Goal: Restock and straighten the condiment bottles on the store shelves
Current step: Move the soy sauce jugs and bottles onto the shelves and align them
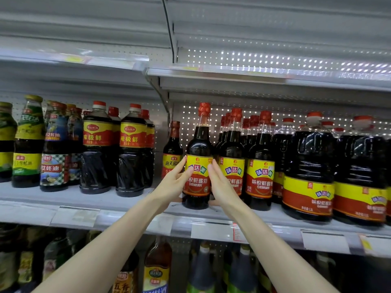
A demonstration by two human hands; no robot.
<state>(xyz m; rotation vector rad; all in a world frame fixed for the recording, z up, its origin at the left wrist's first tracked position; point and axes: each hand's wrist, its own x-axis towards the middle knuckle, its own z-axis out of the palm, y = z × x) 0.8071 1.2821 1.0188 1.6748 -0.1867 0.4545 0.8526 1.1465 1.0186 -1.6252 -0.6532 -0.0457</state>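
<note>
A dark soy sauce bottle (198, 144) with a red cap and a yellow-and-red label stands upright at the front of the middle shelf (118, 201). My left hand (172, 185) holds its left side, fingers lying over the label. On its right side my right hand (222, 187) holds it too, fingers pointing up along the label and thumb at the bottle's base. Matching bottles (261, 166) stand in rows just to its right. A smaller bottle (172, 149) stands behind my left hand.
Large soy sauce jugs (309, 172) fill the shelf's right end. Red-capped bottles (132, 151) and oyster sauce bottles (55, 149) stand on the left. The upper shelf (232, 77) hangs close above the caps. More bottles (157, 265) crowd the lower shelf. Price tags (211, 230) line the shelf edge.
</note>
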